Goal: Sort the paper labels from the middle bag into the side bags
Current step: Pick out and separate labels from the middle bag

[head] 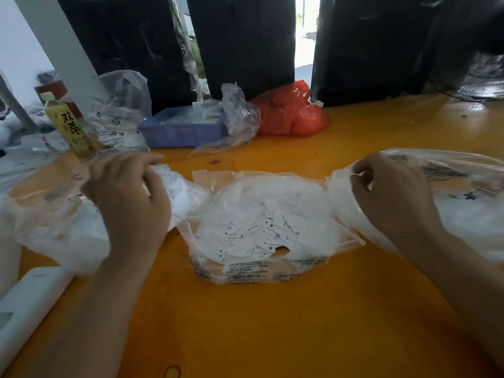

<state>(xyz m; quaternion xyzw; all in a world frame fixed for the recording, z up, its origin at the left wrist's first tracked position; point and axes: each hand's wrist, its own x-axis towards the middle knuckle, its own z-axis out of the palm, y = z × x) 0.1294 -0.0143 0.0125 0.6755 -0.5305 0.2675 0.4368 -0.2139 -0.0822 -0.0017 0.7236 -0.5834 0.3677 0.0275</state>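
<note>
The middle bag (261, 271), clear plastic with printed text, lies open on the orange table and holds several small white paper labels (256, 236) marked S, M and XL. My left hand (128, 197) reaches over the mouth of the left side bag (54, 227), fingers curled; I cannot tell whether it holds a label. My right hand (392, 192) is at the mouth of the right side bag (463, 192), its curled fingers pinching the plastic edge there. White contents show through both side bags.
A blue tray (180, 132), crumpled clear bags (240, 115) and an orange-red bag (291, 110) sit behind the middle bag. A yellow bottle (68, 124) stands at far left. A white flat box (30, 304) lies at the near left edge. Black bags line the back.
</note>
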